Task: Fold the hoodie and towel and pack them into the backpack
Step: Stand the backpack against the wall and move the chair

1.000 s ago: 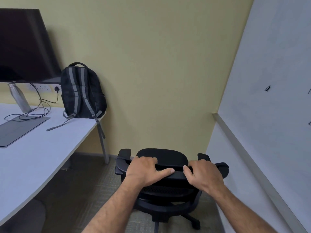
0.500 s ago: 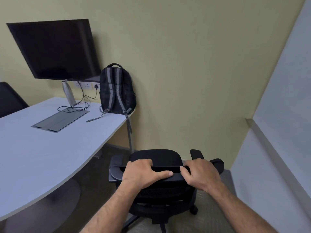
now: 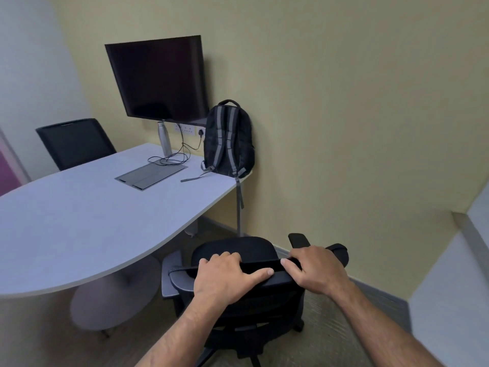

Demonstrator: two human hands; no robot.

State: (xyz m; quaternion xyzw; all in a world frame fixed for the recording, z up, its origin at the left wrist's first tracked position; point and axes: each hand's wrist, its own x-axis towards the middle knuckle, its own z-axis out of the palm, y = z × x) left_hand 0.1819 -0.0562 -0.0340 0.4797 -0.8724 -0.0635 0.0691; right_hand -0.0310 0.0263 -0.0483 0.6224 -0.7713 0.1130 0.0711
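Note:
A black backpack (image 3: 229,140) with grey straps stands upright on the far right corner of the white table (image 3: 79,221), leaning against the yellow wall. One strap hangs over the table edge. My left hand (image 3: 225,276) and my right hand (image 3: 315,271) both grip the top of the backrest of a black office chair (image 3: 238,252) in front of me. No hoodie or towel is in view.
A dark monitor (image 3: 158,78) hangs above the table, with a metal bottle (image 3: 164,139), cables and a grey floor-box lid (image 3: 150,174) below it. A second black chair (image 3: 74,143) stands at the far left. A white wall ledge (image 3: 471,234) runs on the right.
My view has swung left, bringing the monitor, the table and the second chair into sight. Both hands stay on the chair back, and the chair has shifted slightly toward the table.

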